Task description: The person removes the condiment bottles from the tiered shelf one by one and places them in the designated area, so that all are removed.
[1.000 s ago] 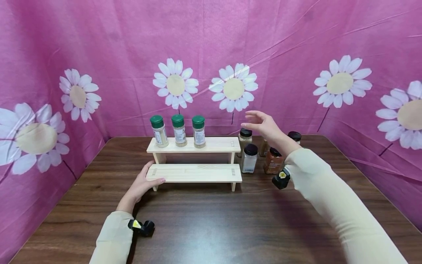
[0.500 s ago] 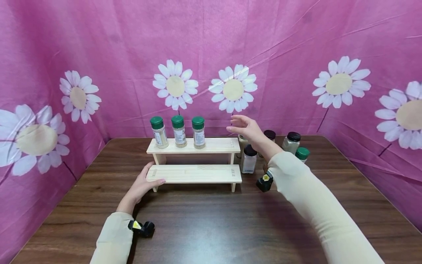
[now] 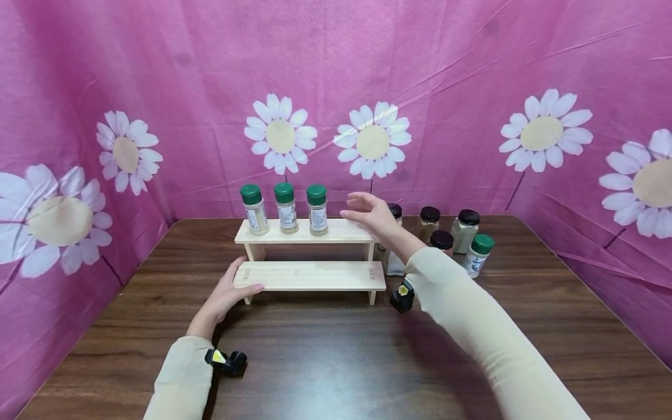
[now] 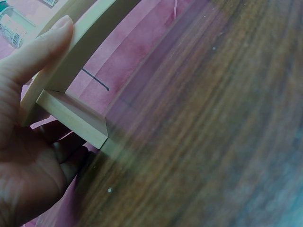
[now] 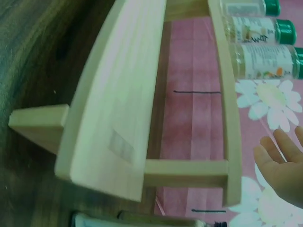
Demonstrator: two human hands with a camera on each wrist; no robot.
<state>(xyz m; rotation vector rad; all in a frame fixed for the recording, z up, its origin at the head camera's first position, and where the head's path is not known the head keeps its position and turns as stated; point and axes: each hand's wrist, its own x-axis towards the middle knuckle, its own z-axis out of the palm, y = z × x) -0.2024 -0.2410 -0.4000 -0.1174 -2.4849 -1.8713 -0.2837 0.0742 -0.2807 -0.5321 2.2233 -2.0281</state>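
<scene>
A two-tier wooden spice rack [image 3: 310, 277] stands on the table. My left hand [image 3: 226, 294] grips the left end of its lower shelf, thumb [image 4: 57, 40] on top and fingers around behind the end leg [image 4: 75, 118]. On the upper shelf, towards the left, stand three green-capped spice jars, the left one [image 3: 254, 213], the middle one [image 3: 286, 211] and the right one [image 3: 317, 213]. My right hand [image 3: 373, 216] hovers by the right end of the upper shelf, fingers loosely bent, nothing in it. In the right wrist view its fingertips [image 5: 279, 142] point towards the green-capped jars.
Right of the rack stand several black-capped jars, among them a pale one [image 3: 464, 233] and a brown one [image 3: 429, 224]; my right arm partly hides others. A green-capped jar [image 3: 476, 256] is at their right. A pink flowered cloth [image 3: 446, 76] hangs behind the wooden table [image 3: 315, 361].
My right hand has moved left and slightly down, from over the black-capped jars to the upper shelf's right end, uncovering jars on the right. My left hand and the rack stay put.
</scene>
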